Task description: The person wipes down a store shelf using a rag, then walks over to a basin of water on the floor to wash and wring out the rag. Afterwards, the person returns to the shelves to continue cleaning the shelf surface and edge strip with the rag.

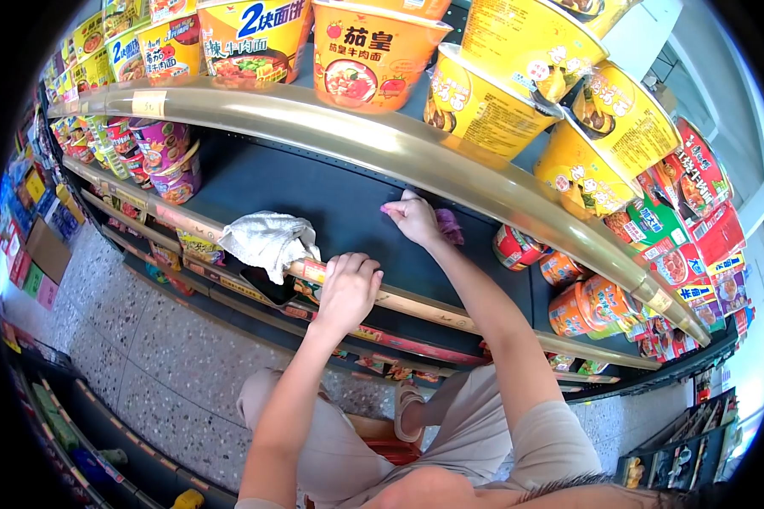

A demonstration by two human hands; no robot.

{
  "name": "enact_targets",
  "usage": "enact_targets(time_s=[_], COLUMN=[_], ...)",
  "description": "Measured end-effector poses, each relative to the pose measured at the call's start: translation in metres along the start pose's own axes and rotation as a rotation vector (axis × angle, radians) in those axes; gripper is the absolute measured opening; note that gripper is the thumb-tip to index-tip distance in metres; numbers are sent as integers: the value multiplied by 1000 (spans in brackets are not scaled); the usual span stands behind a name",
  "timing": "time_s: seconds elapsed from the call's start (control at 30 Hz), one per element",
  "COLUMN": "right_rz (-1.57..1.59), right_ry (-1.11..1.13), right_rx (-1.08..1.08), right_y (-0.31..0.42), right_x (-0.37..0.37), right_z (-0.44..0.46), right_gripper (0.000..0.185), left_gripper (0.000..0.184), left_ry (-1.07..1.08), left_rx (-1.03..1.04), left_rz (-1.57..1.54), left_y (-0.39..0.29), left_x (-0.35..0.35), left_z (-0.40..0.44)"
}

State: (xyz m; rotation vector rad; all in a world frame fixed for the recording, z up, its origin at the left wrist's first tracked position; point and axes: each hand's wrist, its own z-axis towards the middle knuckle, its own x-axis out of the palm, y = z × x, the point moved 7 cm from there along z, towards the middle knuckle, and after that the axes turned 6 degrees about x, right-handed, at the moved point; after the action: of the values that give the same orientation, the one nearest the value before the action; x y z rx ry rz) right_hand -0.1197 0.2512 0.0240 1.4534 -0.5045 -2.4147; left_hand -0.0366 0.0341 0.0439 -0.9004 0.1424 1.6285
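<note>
My left hand is curled over the front rail of the middle shelf, its fingers lying on top of the edge. Further in, my right hand is closed on a purple cloth against the dark shelf board. A bit of pink shows at its fingertips, and the rest of the cloth bunches out by the wrist. To the left of my left hand, a crumpled whitish rag hangs over the same rail.
Large instant noodle tubs crowd the upper shelf, whose curved rail overhangs my right hand. Purple noodle cups stand at the left of the middle shelf, orange cups at its right. A dark flat object sits below the rag.
</note>
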Motion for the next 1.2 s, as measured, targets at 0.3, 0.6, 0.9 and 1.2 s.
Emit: enact_targets(time_s=[0.3,0.6,0.9,1.2], right_rz=[7,-36,-143,-209], right_ry=[44,45,-114,-386], right_rx=[-6,6,91,18], right_y=[12,13,-18,-112], right_x=[-3,-3,13,62], right_z=[-16,-12,13,52], right_gripper=[9,11,12,27], left_gripper=[16,15,15,16], left_ry=[-16,-4,22,35], left_rx=[14,7,-13,-14], left_rz=[26,5,-3,-9], left_y=[-1,1,1,2], left_x=[0,1,0,1], left_z=[0,-1,2,2])
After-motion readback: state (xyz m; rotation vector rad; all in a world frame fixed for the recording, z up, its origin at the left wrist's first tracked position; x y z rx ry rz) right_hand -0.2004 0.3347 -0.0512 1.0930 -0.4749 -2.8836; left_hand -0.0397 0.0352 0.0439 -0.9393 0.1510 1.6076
